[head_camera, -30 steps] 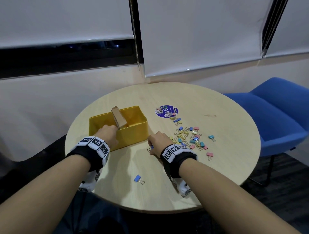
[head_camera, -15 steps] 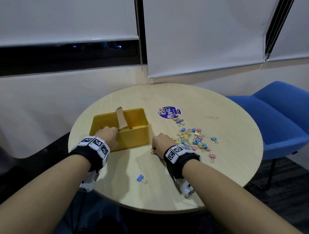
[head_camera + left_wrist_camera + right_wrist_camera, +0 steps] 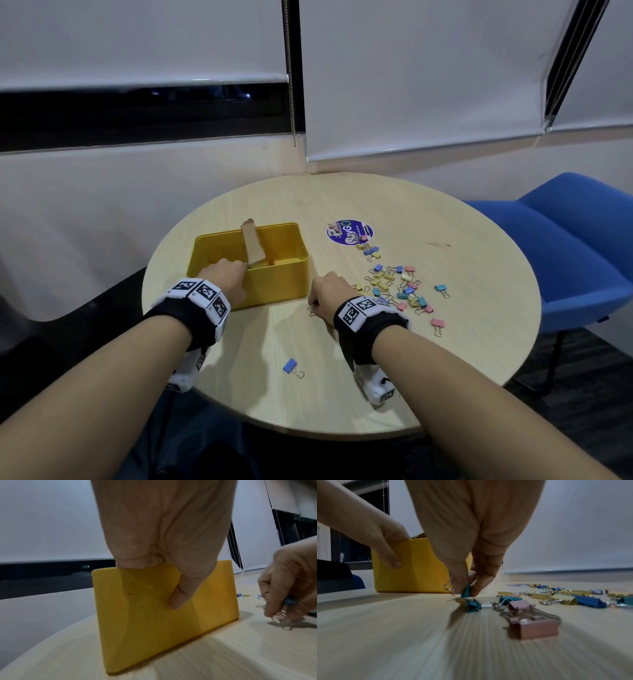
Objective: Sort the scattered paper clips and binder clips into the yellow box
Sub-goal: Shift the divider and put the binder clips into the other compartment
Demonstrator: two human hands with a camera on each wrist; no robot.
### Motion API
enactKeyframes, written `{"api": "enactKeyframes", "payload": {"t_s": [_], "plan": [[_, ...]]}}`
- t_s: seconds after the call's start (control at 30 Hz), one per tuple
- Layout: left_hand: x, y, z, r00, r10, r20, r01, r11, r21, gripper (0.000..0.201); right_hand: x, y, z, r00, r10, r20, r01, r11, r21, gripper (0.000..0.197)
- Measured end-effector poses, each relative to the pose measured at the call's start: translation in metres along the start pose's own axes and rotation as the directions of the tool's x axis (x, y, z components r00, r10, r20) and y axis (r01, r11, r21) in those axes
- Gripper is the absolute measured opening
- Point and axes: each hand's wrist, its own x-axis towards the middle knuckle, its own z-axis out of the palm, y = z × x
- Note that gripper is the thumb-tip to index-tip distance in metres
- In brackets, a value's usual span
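The yellow box [image 3: 281, 286] stands left of centre on the round table, with a brown cardboard divider [image 3: 252, 245] upright inside it. My left hand [image 3: 226, 277] grips the box's near wall: the thumb [image 3: 179, 599] presses the outside and the fingers curl over the rim. My right hand [image 3: 327, 295] is down at the table just right of the box and pinches a teal binder clip [image 3: 466, 591] between thumb and fingers. A second teal clip [image 3: 473, 606] lies under it. A pile of coloured binder clips [image 3: 394, 282] spreads to the right.
One blue binder clip [image 3: 293, 367] lies alone near the table's front edge. A pink clip [image 3: 437, 323] sits apart at the right. A round purple sticker [image 3: 348, 232] is behind the pile. A blue chair [image 3: 568, 246] stands past the table's right edge.
Both hands stay almost where they were, the left on the box and the right at the table beside it. Only the head view has shifted a little.
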Motion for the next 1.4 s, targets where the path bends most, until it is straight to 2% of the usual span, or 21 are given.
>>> {"api": "enactKeyframes", "payload": {"t_s": [0.2,0.3,0.47,0.57,0.73,0.83,1.03,1.17,1.27,1.4], "plan": [[0.001,-0.001,-0.001,1.0,0.017,0.001,-0.017,1.0,-0.01,0.024,0.004,0.01,-0.025,0.972,0.114,-0.204,-0.106,0.993,0.051,0.029],[0.0,-0.002,-0.001,1.0,0.027,0.0,-0.027,1.0,-0.015,0.023,0.013,0.017,-0.041,0.946,0.185,-0.265,-0.148,0.977,0.153,0.029],[-0.002,-0.002,-0.002,0.999,0.047,-0.002,-0.047,0.999,0.005,0.023,0.025,0.01,-0.064,0.943,0.165,-0.29,-0.061,0.94,0.337,0.024],[-0.004,-0.003,-0.003,0.999,0.054,0.005,-0.054,0.998,-0.007,0.026,0.035,-0.005,-0.069,0.944,0.128,-0.304,-0.009,0.931,0.364,0.026],[-0.007,-0.004,-0.004,0.997,0.071,-0.008,-0.071,0.997,-0.025,0.031,0.051,-0.02,-0.073,0.935,0.081,-0.346,0.054,0.93,0.362,0.022],[-0.007,-0.004,-0.004,0.998,0.069,-0.012,-0.069,0.997,-0.04,0.031,0.054,-0.028,-0.073,0.943,0.035,-0.33,0.088,0.932,0.352,0.025],[-0.008,-0.005,-0.002,0.995,0.087,-0.042,-0.088,0.996,-0.025,0.029,0.048,-0.026,-0.068,0.972,-0.006,-0.233,0.08,0.946,0.313,0.047],[-0.006,-0.004,0.0,0.996,0.084,-0.031,-0.084,0.996,-0.017,0.03,0.035,-0.014,-0.068,0.935,0.003,-0.354,0.117,0.942,0.316,0.035],[-0.005,-0.004,0.0,0.996,0.081,-0.025,-0.082,0.997,-0.013,0.029,0.028,0.0,-0.064,0.926,0.056,-0.373,0.059,0.955,0.291,0.033],[-0.006,-0.003,0.001,0.996,0.079,-0.03,-0.08,0.997,-0.009,0.028,0.018,0.019,-0.057,0.967,0.065,-0.245,-0.043,0.995,0.093,0.041]]}}
